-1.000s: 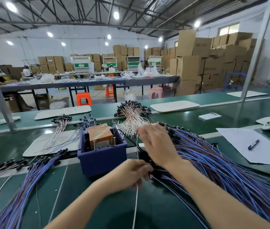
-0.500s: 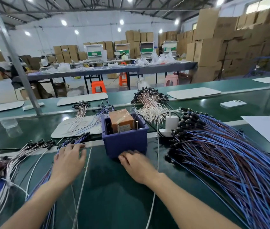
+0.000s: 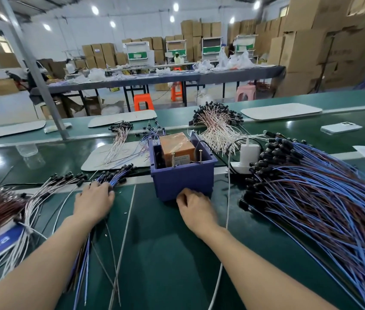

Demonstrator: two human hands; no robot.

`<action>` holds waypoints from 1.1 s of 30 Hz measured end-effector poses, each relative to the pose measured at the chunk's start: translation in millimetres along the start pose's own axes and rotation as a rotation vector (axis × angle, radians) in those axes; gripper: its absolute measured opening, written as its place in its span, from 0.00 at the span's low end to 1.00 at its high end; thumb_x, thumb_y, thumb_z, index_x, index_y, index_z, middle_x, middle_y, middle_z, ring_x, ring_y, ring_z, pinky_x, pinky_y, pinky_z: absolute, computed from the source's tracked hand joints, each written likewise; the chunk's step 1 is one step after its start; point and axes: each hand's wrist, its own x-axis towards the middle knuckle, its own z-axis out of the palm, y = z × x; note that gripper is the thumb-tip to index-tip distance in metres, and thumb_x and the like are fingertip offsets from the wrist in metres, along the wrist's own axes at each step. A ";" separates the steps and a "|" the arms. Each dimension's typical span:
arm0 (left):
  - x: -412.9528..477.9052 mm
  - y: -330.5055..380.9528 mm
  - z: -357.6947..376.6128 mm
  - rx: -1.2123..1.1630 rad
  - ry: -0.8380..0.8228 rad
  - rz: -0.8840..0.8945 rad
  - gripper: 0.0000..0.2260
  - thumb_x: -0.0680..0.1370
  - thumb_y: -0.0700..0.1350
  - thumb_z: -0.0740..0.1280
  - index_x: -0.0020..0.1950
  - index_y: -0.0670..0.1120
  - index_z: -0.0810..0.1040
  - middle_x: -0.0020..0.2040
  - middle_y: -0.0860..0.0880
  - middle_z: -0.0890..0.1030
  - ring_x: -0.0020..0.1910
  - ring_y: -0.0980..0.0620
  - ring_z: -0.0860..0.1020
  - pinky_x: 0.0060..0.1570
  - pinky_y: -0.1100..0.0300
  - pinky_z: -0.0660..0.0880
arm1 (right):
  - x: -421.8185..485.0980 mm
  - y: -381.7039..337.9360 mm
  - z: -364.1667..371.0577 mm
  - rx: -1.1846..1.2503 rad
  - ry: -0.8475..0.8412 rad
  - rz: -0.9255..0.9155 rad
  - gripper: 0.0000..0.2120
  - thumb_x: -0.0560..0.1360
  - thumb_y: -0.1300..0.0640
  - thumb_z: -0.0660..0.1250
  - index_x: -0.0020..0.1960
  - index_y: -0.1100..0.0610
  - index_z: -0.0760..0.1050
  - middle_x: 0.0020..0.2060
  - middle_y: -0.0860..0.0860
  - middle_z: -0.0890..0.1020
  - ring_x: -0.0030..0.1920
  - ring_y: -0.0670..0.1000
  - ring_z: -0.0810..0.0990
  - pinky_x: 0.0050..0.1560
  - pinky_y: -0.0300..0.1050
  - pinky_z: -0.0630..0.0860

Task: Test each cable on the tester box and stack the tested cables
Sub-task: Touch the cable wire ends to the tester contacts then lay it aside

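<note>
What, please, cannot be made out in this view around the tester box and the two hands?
Head view, right hand: fingers curl under, hidden by its back; grip unclear.
Head view, left hand: fingertips lie among the blue cable stack; pinch unclear.
Head view, label on the orange unit in the tester box: too small.
Head view, right cable pile: cut off by the edge.

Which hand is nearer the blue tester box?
Right. The right hand sits at the front of the blue box; the left hand rests off to its left, on the small cable stack.
</note>
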 end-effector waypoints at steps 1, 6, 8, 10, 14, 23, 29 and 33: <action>1.6 -1.0 1.1 0.012 0.013 0.006 0.14 0.83 0.49 0.59 0.66 0.46 0.75 0.65 0.41 0.75 0.67 0.39 0.70 0.64 0.45 0.68 | -0.1 1.5 -0.1 0.021 -0.001 -0.008 0.13 0.84 0.50 0.56 0.54 0.56 0.75 0.50 0.57 0.83 0.52 0.60 0.79 0.53 0.50 0.70; 9.4 -2.3 8.0 0.080 0.067 0.022 0.15 0.83 0.49 0.61 0.69 0.47 0.72 0.66 0.42 0.74 0.67 0.39 0.70 0.66 0.46 0.67 | -0.3 3.3 -1.2 0.066 -0.007 -0.017 0.12 0.83 0.51 0.57 0.54 0.55 0.76 0.49 0.56 0.83 0.50 0.59 0.79 0.53 0.50 0.71; 12.7 -2.7 9.9 0.153 0.092 0.037 0.16 0.83 0.49 0.61 0.71 0.49 0.71 0.66 0.42 0.73 0.67 0.40 0.70 0.65 0.46 0.67 | -0.9 3.2 -1.6 0.065 -0.007 -0.016 0.12 0.83 0.51 0.57 0.54 0.55 0.76 0.48 0.56 0.83 0.50 0.59 0.79 0.51 0.49 0.70; 16.0 -3.2 12.7 0.194 0.116 0.064 0.17 0.83 0.45 0.59 0.73 0.53 0.71 0.66 0.42 0.72 0.66 0.40 0.69 0.65 0.46 0.66 | -1.5 3.5 -2.5 0.076 -0.005 -0.018 0.11 0.83 0.51 0.57 0.54 0.55 0.76 0.48 0.56 0.83 0.50 0.59 0.79 0.50 0.48 0.68; 20.7 0.7 20.3 0.307 0.113 0.113 0.25 0.82 0.41 0.57 0.78 0.58 0.64 0.72 0.44 0.67 0.70 0.42 0.66 0.68 0.46 0.63 | -2.5 3.8 -3.5 0.137 0.002 0.001 0.10 0.83 0.51 0.57 0.52 0.54 0.75 0.43 0.55 0.83 0.47 0.59 0.79 0.48 0.49 0.71; 34.4 9.9 22.9 0.345 0.051 0.096 0.27 0.82 0.41 0.58 0.80 0.54 0.57 0.74 0.41 0.62 0.72 0.40 0.63 0.68 0.45 0.63 | 0.7 8.0 -0.4 0.212 0.061 0.033 0.10 0.82 0.51 0.58 0.50 0.53 0.76 0.33 0.49 0.78 0.36 0.54 0.76 0.40 0.46 0.70; 45.7 23.7 21.1 0.220 0.027 0.095 0.22 0.80 0.40 0.62 0.74 0.49 0.67 0.73 0.41 0.64 0.72 0.38 0.64 0.69 0.45 0.62 | 0.9 6.9 -1.8 0.226 0.059 0.031 0.11 0.82 0.51 0.58 0.50 0.55 0.76 0.34 0.52 0.80 0.38 0.57 0.78 0.42 0.49 0.74; 49.2 28.5 18.8 0.248 0.055 0.116 0.17 0.80 0.38 0.62 0.69 0.44 0.71 0.74 0.42 0.65 0.72 0.39 0.64 0.69 0.46 0.63 | 0.5 7.5 -3.0 0.231 0.066 0.025 0.11 0.82 0.51 0.58 0.51 0.55 0.77 0.37 0.54 0.83 0.40 0.59 0.80 0.44 0.50 0.76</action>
